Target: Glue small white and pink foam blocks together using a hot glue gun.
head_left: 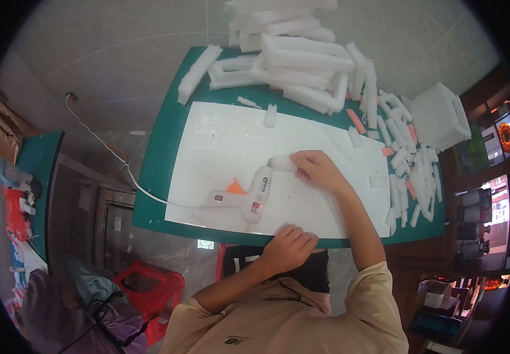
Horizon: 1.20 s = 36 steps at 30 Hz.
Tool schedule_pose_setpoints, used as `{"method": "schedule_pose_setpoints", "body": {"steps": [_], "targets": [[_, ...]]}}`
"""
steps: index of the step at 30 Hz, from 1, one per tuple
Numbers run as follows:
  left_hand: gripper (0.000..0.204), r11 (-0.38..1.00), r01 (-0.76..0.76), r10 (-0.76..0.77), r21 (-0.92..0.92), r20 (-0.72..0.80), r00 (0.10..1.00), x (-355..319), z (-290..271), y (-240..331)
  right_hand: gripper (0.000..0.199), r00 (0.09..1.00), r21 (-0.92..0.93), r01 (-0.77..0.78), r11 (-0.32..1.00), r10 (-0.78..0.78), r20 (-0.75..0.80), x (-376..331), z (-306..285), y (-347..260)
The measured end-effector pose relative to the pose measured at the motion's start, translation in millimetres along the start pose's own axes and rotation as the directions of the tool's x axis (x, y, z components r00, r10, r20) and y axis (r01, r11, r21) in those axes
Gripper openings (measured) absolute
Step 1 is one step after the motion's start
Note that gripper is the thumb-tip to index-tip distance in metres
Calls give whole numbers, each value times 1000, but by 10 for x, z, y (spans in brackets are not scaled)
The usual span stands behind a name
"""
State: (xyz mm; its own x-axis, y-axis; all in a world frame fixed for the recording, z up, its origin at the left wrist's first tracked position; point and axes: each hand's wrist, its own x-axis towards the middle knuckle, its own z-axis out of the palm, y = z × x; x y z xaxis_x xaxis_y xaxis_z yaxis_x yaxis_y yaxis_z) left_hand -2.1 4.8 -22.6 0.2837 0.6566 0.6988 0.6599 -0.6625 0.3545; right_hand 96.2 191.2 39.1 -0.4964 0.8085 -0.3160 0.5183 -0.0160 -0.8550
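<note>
My right hand (320,169) pinches a small white foam piece (284,163) over the white board (219,141). The foam's left end is beside the nozzle of a white hot glue gun (261,186), which lies on the board with an orange part beside its body. I cannot tell whether nozzle and foam touch. My left hand (291,246) rests at the table's near edge, its fingers curled in and no object visible in them. Two more short foam pieces lie on the board, one at the far edge (270,116) and one at the right (378,182).
White foam frames (308,59) are piled at the green table's (159,159) far side. Several foam strips and pink pieces (356,121) litter its right side, near a foam box (438,118). A white cord (116,154) runs left to the wall. A red stool (163,283) stands lower left.
</note>
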Motion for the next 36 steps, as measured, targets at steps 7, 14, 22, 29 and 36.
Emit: {"method": "schedule_pose_setpoints", "body": {"steps": [7, 14, 22, 29, 36], "targets": [[20, 1000, -1, 1, -7, -16, 1000, -6, 2, -6, 34, 999, -55, 23, 998, -25, -25, -5, 41, -59], [21, 1000, -1, 1, -10, 10, 1000, -28, 13, -7, 34, 998, -46, 45, 998, -47, -51, -8, 62, -31], [23, 1000, 3, -3, -15, 18, 1000, -18, -9, -2, 35, 992, -55, 73, 996, -78, -95, -23, 103, -30], [22, 1000, 13, -13, -23, 1, 1000, -23, 0, -5, 34, 984, -42, 123, 992, -127, -124, -40, 153, 3], [20, 999, 8, -8, -48, 7, 1000, 32, -13, -4, 32, 960, -45, 222, 974, -226, -165, 4, 161, 133]]}}
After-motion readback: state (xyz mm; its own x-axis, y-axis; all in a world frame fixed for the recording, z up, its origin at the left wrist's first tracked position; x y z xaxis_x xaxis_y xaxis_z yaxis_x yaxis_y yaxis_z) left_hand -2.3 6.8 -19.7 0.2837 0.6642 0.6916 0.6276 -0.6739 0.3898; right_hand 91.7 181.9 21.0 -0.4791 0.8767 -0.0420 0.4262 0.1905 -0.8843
